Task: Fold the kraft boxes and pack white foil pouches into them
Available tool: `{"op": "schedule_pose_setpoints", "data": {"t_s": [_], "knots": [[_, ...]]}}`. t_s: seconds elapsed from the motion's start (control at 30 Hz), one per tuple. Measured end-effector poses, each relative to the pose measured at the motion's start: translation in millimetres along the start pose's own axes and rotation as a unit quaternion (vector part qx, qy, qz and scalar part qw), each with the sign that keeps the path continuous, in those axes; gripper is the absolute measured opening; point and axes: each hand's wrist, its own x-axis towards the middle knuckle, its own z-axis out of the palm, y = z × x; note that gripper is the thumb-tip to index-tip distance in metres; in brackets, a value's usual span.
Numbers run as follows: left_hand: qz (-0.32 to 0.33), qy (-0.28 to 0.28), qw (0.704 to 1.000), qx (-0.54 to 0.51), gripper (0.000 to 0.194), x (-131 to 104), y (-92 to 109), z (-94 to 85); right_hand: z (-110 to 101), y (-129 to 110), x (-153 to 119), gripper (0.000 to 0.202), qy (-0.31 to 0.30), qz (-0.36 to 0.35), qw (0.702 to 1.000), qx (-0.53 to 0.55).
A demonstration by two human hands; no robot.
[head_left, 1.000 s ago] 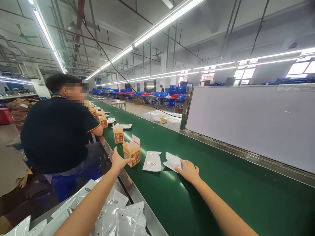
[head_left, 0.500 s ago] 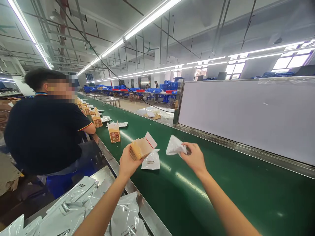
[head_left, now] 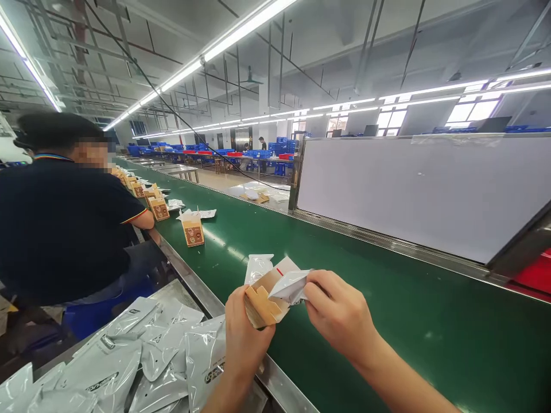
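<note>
My left hand [head_left: 247, 332] grips an open cardboard box [head_left: 262, 307], its flaps raised and its opening tilted toward my right hand. Pinched in the fingers of my right hand [head_left: 340, 310] is a small white pouch [head_left: 289, 287], whose tip is at the box's opening, overlapping the flaps. Behind the box, a second white pouch [head_left: 258, 267] lies on the green conveyor belt [head_left: 344, 355], partly hidden by the box.
Many silver-white pouches [head_left: 107, 361] are heaped on a metal table at the lower left. An open brown box [head_left: 193, 232] stands up the belt, with more boxes beyond. A seated person [head_left: 64, 223] leans at the left. A white panel [head_left: 408, 195] borders the far side.
My hands have come together: the pouch in my right hand moved left to the box's opening, and the box came nearer and lower. The view has shifted slightly to the right.
</note>
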Motion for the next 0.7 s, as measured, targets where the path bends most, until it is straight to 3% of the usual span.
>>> {"op": "schedule_pose_setpoints", "data": {"t_s": [0.2,0.37,0.43,0.5,0.57,0.63,0.7], "knots": [[0.041,0.024,0.998,0.03,0.063,-19.9,0.2,9.7,-6.5,-3.7,-7.2,0.029,-0.02,0.053,0.998,-0.033],[0.1,0.046,0.992,0.057,0.064,-27.6,4.7,17.1,-5.5,-18.9,-14.1,0.023,-0.125,-0.027,0.991,0.048],[0.098,0.038,0.993,0.061,0.066,-29.9,4.0,17.7,-13.7,-21.8,-12.8,0.029,-0.24,-0.001,0.956,0.167],[0.078,0.021,0.995,0.06,0.068,-32.5,3.5,17.4,-24.4,-22.1,-10.5,0.062,-0.369,0.072,0.875,0.304],[0.053,0.006,0.997,0.054,0.069,-35.8,4.0,17.7,-30.5,-20.0,-9.2,0.082,-0.432,0.151,0.807,0.372],[0.047,-0.008,0.998,0.046,0.066,-40.2,5.9,19.2,-26.6,-14.3,-10.2,0.075,-0.45,0.178,0.787,0.383],[0.05,-0.015,0.998,0.038,0.063,-45.3,8.6,21.0,-14.6,-4.4,-12.5,0.049,-0.459,0.142,0.778,0.405]]}}
